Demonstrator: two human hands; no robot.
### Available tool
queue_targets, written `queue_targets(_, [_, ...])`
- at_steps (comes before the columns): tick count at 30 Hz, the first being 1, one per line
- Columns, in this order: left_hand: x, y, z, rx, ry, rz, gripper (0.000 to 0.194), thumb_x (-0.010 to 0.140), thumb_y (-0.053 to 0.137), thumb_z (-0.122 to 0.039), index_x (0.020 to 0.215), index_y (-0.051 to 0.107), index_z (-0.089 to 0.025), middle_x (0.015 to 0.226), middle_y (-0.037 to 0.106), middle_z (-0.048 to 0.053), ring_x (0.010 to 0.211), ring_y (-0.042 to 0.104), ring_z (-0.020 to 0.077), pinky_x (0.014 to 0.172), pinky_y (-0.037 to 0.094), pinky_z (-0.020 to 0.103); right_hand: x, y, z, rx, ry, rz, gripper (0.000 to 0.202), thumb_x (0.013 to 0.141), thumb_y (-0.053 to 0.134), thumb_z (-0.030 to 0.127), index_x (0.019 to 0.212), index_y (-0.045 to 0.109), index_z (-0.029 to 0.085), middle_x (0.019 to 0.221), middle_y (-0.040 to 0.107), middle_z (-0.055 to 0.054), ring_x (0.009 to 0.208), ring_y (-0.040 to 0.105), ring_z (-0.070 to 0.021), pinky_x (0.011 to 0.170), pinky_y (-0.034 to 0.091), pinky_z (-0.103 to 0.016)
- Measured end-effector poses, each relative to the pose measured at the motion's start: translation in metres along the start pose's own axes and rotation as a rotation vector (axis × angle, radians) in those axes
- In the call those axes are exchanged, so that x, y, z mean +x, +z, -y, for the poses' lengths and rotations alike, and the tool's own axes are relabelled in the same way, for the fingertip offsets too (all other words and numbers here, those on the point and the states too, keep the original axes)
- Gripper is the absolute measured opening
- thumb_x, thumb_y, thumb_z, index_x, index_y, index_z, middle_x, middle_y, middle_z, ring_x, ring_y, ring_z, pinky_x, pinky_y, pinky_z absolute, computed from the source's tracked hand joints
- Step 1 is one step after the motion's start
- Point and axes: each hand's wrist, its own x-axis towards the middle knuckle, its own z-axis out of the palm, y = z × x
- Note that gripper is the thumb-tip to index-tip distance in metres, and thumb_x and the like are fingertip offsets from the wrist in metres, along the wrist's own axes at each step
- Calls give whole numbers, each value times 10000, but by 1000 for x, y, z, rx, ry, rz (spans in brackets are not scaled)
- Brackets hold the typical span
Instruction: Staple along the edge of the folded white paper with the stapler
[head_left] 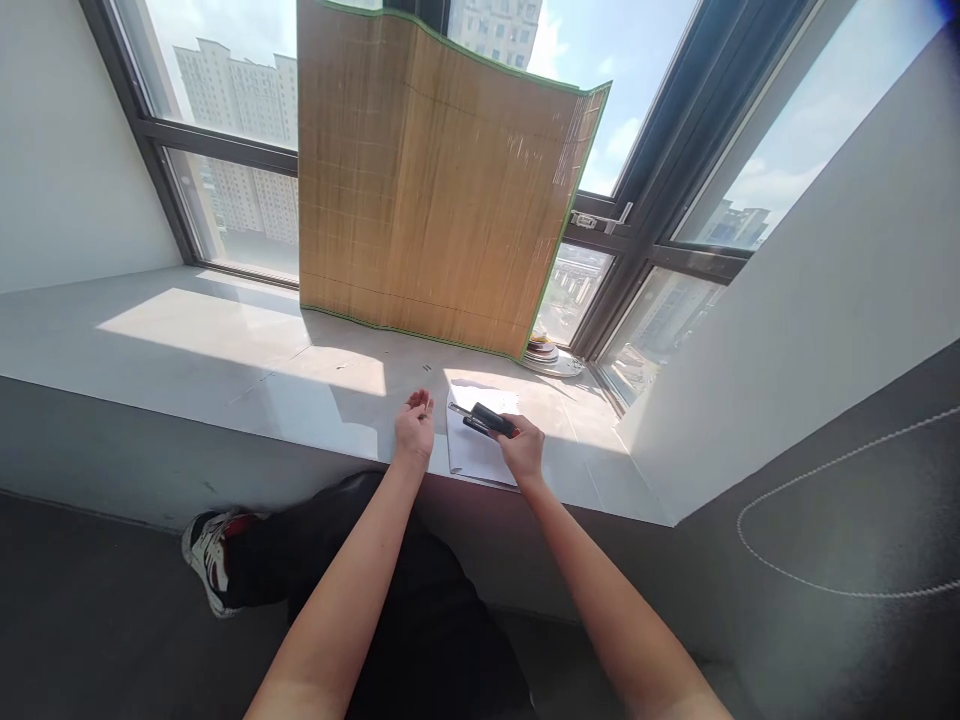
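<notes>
My right hand [523,448] grips a black stapler [491,420], whose parts stand apart at the front, with a metal strip [459,409] jutting out to the left. Beneath it, white sheets of paper [480,458] lie on the windowsill. Left of the paper is my left hand [415,425], palm partly up and fingers curled in. A small dark bit shows at its fingertips, too small to name. Just beyond that hand, a few tiny dark pieces [427,367] rest on the sill.
A bamboo mat [442,190] with green edging stands upright against the window. Several stacked round items [543,350] sit in the right corner by the glass. The sill's front edge [225,425] runs above my legs. A white beaded cord [795,468] hangs at right.
</notes>
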Motion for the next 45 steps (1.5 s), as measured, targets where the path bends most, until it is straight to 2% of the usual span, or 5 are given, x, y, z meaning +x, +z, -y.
queue_targets(6, [-9, 8, 2, 86, 6, 199, 203, 987, 532, -20, 1074, 630, -175, 1242, 728, 134, 1304, 658, 200, 1204, 461, 362, 6, -6, -15, -83, 45, 86, 289, 754, 789, 346, 1009, 794, 209, 986, 789, -75, 916, 713, -288, 855, 550, -419])
queue_targets(15, [-37, 16, 8, 193, -148, 574, 123, 994, 631, -112, 1084, 648, -194, 1351, 705, 146, 1397, 586, 253, 1176, 443, 387, -8, 39, 53, 29, -258, 81, 168, 922, 701, 251, 1053, 805, 266, 910, 744, -43, 787, 668, -215, 740, 573, -342])
queue_targets(22, [-59, 29, 0, 189, -156, 606, 161, 969, 659, -93, 1066, 665, -221, 1296, 726, 109, 1425, 552, 254, 1182, 423, 393, -13, 54, 58, 211, -169, 45, 164, 928, 660, 278, 924, 825, 276, 889, 763, -30, 753, 676, -205, 715, 585, -347])
queue_targets(36, [-32, 17, -11, 68, -3, 326, 341, 1056, 484, -393, 789, 633, -242, 829, 646, 49, 758, 629, 162, 754, 520, 315, 148, -48, -99, -496, 312, 33, 139, 775, 625, 153, 787, 760, 122, 817, 758, -113, 823, 680, -228, 818, 515, -304])
queue_targets(45, [-14, 23, -11, 256, 130, 345, 402, 1057, 480, -520, 822, 655, -246, 830, 637, 55, 831, 635, 190, 775, 527, 303, 123, -47, -110, -666, 229, 158, 282, 932, 516, 188, 1114, 722, 128, 1086, 728, -139, 991, 650, -227, 887, 462, -303])
